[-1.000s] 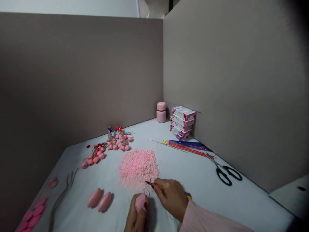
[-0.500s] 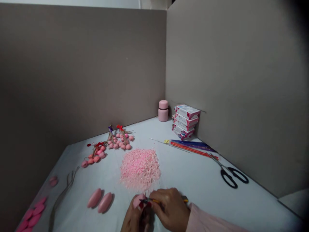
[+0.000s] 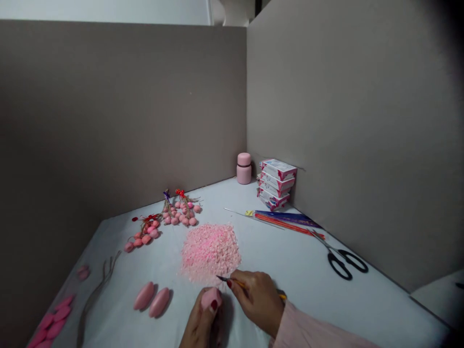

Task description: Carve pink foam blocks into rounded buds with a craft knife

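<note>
My left hand [image 3: 203, 316] is closed around a pink piece of soap [image 3: 210, 298], whose cut top shows above the fingers; the thumb presses on its near side. In my right hand [image 3: 256, 297] I grip a craft knife [image 3: 224, 278] with a dark pointed blade and a yellow handle. The blade tip points left, a little above the soap and apart from it. Just beyond both hands spreads a heap of pink shavings [image 3: 210, 252]. Two smooth pink oval pieces [image 3: 152, 300] lie side by side to the left of my left hand.
Bunches of pink balls with bows [image 3: 181, 212] lie at the back left. Twine [image 3: 96, 295] and bright pink pieces [image 3: 54, 321] sit at the left edge. On the right are scissors [image 3: 342, 261], red and blue strands [image 3: 286, 221], stacked boxes [image 3: 277, 183] and a pink jar [image 3: 244, 169].
The knife blade has lifted off the soap, up and away from my left hand. My hands have moved slightly apart, and the view has shifted a little.
</note>
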Motion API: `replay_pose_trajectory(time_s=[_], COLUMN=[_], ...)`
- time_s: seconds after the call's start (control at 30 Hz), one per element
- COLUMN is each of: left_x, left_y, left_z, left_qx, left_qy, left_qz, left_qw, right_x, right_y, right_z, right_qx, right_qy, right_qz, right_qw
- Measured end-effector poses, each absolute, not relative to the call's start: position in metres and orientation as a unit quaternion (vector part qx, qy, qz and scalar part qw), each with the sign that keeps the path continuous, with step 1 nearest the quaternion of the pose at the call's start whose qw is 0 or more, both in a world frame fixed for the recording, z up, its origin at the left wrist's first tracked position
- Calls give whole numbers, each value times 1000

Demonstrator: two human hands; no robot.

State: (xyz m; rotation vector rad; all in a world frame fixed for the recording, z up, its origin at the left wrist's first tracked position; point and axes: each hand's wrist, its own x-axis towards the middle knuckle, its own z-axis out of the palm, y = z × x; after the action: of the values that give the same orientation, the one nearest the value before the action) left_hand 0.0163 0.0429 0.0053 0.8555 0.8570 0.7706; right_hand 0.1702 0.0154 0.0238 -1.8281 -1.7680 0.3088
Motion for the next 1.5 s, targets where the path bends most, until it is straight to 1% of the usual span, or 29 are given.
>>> replay_pose_trajectory(time_s=[0.07,0.17,0.4,0.67,0.8,1.03,1.17,1.3,1.5], left_x=[18,19,18,22,21,23,22,21,18], left_y=[45,49,54,47,46,42,41,42,41], left_z=[4,0,3,-5,-4,10,6,6,5], left_qx=[416,426,356,296,286,268,347,415,466], left_qy=[383,366,365,366,390,370,390,417,449], left_qz=[346,372,381,372,376,384,372,387,368], left_qw=[749,739,771,800,790,802,767,710,668], right_x=[170,168,164,160,159,160,161,159,159], right_y=[14,9,5,8,7,6,6,6,5], right_z=[23,21,22,21,21,23,24,22,20], right_qx=[-673,-652,-629,-625,-622,-617,-607,-588,-596], right_qy=[-663,-677,-688,-716,-716,-707,-706,-730,-732], right_qz=[120,124,150,137,138,152,160,152,133], right_qw=[305,318,330,280,285,310,328,315,303])
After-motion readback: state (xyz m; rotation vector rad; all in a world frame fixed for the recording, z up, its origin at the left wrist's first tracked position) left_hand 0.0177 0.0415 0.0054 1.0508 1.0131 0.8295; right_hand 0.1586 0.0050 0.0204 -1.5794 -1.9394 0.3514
